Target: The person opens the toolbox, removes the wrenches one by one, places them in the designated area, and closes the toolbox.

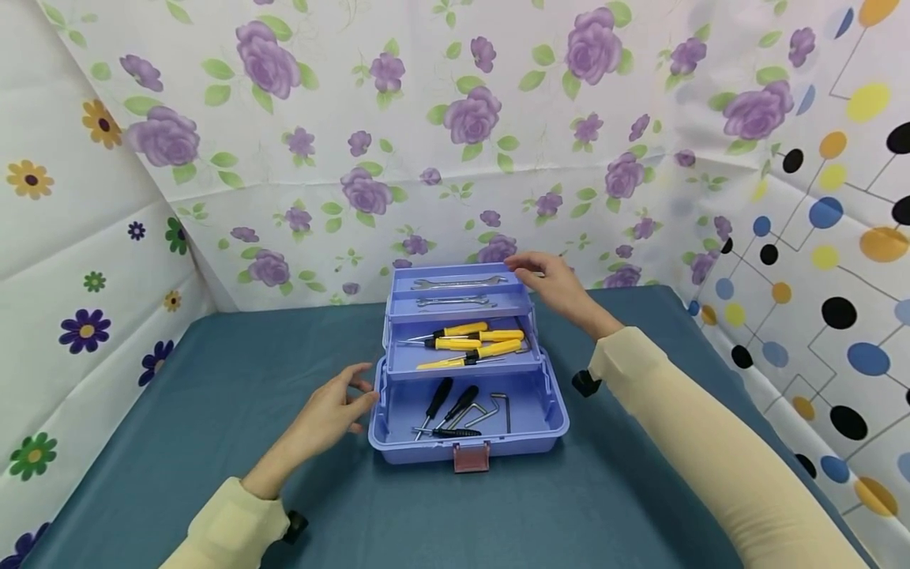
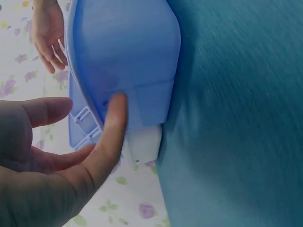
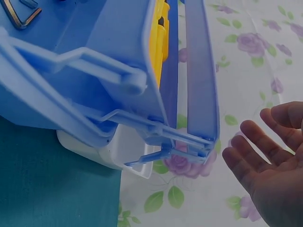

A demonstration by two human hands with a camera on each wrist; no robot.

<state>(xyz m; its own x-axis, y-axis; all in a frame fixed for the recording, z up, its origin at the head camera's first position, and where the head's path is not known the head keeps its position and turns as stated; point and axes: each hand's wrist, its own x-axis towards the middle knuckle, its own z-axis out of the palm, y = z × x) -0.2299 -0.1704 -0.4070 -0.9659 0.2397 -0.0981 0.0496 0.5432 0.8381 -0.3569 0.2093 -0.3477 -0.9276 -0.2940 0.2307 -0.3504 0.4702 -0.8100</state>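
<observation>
A blue-purple toolbox (image 1: pixel 469 448) stands unfolded, its stepped trays raised at the back. My left hand (image 1: pixel 323 415) is at its left rim with loosely bent fingers; in the left wrist view a finger (image 2: pixel 113 120) lies across the box's side wall, and whether it touches I cannot tell. Beside the top tray's right end is my right hand (image 1: pixel 558 288), holding nothing; the right wrist view shows its relaxed fingers apart from the tray (image 3: pixel 203 71). Wrenches (image 1: pixel 458 282) lie in the top tray, yellow-handled screwdrivers (image 1: pixel 498 348) in the middle one. Black-handled screwdrivers (image 1: pixel 439 399) and hex keys (image 1: pixel 507 411) lie in the base.
A dark teal cloth (image 1: pixel 249 356) covers the table beneath the box. Flower-patterned cloth (image 1: pixel 320 118) hangs close behind, with patterned sheets at both sides. The white lid (image 3: pixel 90 153) hangs open behind the box. Hinged link arms (image 3: pixel 94 66) join the trays to the base.
</observation>
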